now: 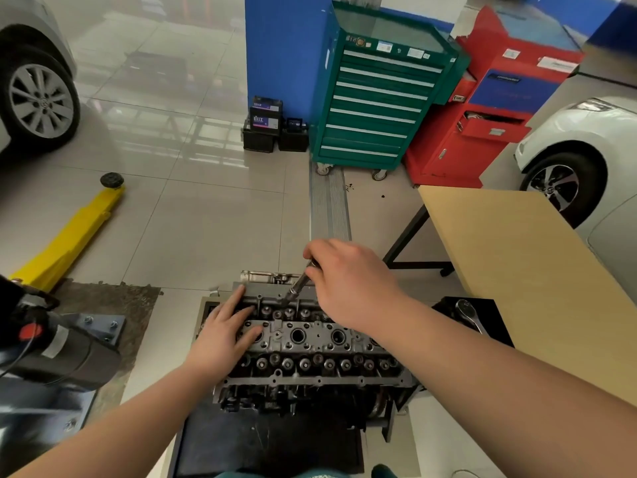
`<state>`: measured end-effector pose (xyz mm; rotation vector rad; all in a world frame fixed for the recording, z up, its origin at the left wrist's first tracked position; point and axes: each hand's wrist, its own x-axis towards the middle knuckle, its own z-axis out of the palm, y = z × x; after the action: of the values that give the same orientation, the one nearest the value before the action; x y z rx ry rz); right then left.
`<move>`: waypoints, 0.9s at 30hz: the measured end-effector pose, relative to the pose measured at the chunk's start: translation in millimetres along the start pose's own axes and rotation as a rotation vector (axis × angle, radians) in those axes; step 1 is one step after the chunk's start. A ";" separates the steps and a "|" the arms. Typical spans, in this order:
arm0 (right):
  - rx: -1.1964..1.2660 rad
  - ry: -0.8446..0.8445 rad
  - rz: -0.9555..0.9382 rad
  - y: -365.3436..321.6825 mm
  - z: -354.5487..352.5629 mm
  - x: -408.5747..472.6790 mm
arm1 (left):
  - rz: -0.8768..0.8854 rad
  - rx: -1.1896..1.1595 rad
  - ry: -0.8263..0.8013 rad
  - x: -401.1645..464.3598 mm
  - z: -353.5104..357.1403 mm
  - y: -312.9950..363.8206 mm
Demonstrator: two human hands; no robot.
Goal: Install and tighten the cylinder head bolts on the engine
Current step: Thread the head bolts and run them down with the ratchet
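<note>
My right hand (348, 284) has its grip curled round the top of a slim dark steel driver shaft (300, 283), whose tip sits down in a hole along the far edge of the grey cast-metal cylinder head (310, 343). My left hand (225, 329) lies flat, fingers spread, pressing on the head's left end to steady it. I cannot see the bolt itself under the tool tip. To do this well, I judge the shaft should stand straight over the hole, not leaning as it does now, and turn freely by hand before any real torque goes on; the chrome ratchet handle (468, 313) lying just right of the engine looks like the tool for that. The engine sits low on a dark stand over the pale tiled floor (206, 219). A tan wooden desk (517, 270) stands to my right, a green drawer tool cabinet (375, 98) and red tool cart (489, 108) beyond, a yellow lift arm (72, 236) to the left.
</note>
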<state>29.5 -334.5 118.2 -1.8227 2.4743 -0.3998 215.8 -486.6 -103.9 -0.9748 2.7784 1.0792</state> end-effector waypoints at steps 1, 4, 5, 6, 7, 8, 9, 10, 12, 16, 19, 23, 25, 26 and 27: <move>0.001 -0.008 -0.001 -4.1 2.4 2.7 | 0.000 -0.022 0.000 -0.4 2.1 -0.9; -0.009 -0.037 0.000 -14.5 9.1 7.4 | 0.026 -0.040 0.006 -0.6 3.0 -2.2; -0.016 -0.048 0.002 -17.4 10.7 8.7 | 0.034 -0.042 0.012 -1.2 2.3 -1.9; -0.024 -0.058 0.005 -20.0 12.1 9.7 | 0.039 -0.046 0.017 -1.5 1.6 -1.1; -0.030 -0.066 0.011 -22.1 13.0 11.1 | 0.038 -0.050 0.020 -2.0 1.0 -0.3; -0.035 -0.072 0.019 -23.8 13.4 12.6 | 0.036 -0.050 0.018 -2.5 0.7 0.4; -0.041 -0.076 0.028 -24.9 13.3 14.2 | 0.035 -0.048 0.014 -2.8 0.7 0.8; -0.050 -0.078 0.033 -25.7 13.1 15.6 | 0.036 -0.045 0.008 -3.0 0.8 1.2; -0.068 -0.083 0.035 -27.1 12.4 17.2 | 0.041 -0.042 0.003 -3.2 0.1 1.5; -0.100 -0.094 0.035 -29.8 10.4 16.6 | 0.042 0.047 0.061 -5.9 1.7 0.6; -0.103 -0.101 0.043 -30.4 9.0 14.8 | 0.038 0.195 0.156 -9.2 6.4 0.1; -0.116 -0.115 0.041 -31.8 8.0 10.7 | 0.053 0.291 0.173 -8.5 5.8 0.4; -0.116 -0.122 0.043 -32.8 7.8 9.4 | 0.060 0.321 0.173 -7.7 4.2 0.3; -0.113 -0.124 0.042 -33.6 7.7 9.1 | 0.055 0.320 0.176 -8.4 4.0 0.3; -0.110 -0.125 0.038 -34.6 7.8 9.1 | 0.049 0.307 0.187 -9.4 4.0 0.3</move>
<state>60.4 -354.0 119.7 -1.7749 2.4869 -0.1459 222.4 -478.8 -104.6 -1.0173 3.0055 0.5621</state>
